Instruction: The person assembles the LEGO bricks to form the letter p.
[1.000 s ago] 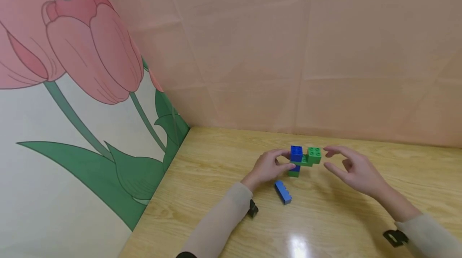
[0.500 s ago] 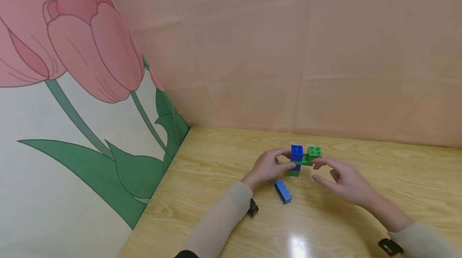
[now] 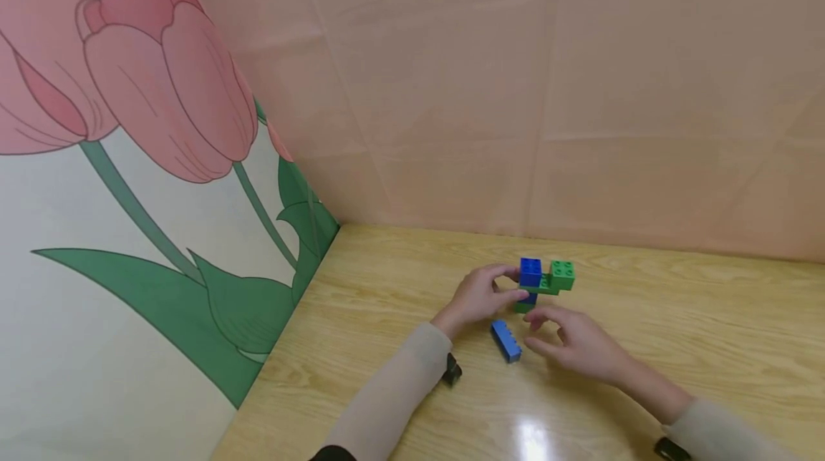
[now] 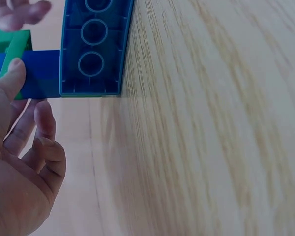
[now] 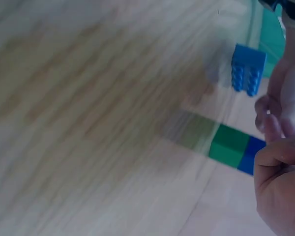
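Observation:
My left hand (image 3: 478, 295) pinches a standing stack of toy building bricks between thumb and fingers. The stack has a green brick at its foot (image 5: 229, 146), a blue one above it, and a green piece (image 3: 544, 288) reaching out to the right. On top sit a square blue brick (image 3: 531, 272) and a square green brick (image 3: 563, 275). A loose, long blue brick (image 3: 505, 341) lies on its side in front of the stack; its hollow underside shows large in the left wrist view. Just right of it hovers my right hand (image 3: 580, 343), fingers bent and apart, holding nothing.
The bricks stand on a wood-grain table (image 3: 387, 282). Behind it hangs a pinkish cloth (image 3: 451, 124), and a tulip-patterned panel (image 3: 161, 232) borders the left side. Dark straps sit at both sleeves.
My right hand has moved left and toward me, from beside the green top brick to near the loose blue brick. The left hand and the stack have stayed in place.

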Demonstrator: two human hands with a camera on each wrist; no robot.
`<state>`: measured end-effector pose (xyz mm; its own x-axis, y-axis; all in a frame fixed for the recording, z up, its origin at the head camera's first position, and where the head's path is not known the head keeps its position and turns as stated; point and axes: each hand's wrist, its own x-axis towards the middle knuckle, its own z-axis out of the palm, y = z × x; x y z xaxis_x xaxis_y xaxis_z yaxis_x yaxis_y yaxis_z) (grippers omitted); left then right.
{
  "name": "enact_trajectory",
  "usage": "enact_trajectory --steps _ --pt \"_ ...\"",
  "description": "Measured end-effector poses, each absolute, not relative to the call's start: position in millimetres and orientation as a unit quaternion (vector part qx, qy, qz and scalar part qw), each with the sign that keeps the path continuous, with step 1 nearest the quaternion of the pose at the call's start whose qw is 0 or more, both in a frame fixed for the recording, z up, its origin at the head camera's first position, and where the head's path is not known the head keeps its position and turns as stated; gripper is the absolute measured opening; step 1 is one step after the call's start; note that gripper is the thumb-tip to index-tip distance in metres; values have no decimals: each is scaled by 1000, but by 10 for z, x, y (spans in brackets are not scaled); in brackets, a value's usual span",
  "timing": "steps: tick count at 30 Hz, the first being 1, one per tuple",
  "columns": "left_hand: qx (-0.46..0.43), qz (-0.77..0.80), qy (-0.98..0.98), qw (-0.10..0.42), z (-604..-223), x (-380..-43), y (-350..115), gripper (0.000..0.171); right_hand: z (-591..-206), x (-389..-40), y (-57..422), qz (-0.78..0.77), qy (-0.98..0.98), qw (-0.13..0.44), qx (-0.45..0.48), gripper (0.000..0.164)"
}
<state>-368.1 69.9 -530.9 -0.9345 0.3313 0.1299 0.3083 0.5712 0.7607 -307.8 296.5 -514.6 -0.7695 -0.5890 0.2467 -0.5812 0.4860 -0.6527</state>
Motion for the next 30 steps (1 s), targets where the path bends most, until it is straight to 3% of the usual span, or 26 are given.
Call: enact_trajectory --steps 8,30 --pt "181 433 883 16 -5315 -3688 693 39 -5217 -3081 2799 -359 881 66 -303 41" --pt "177 435 883 16 -5300 -3664 695 40 -5350 -3058 2640 -356 899 130 -221 34"
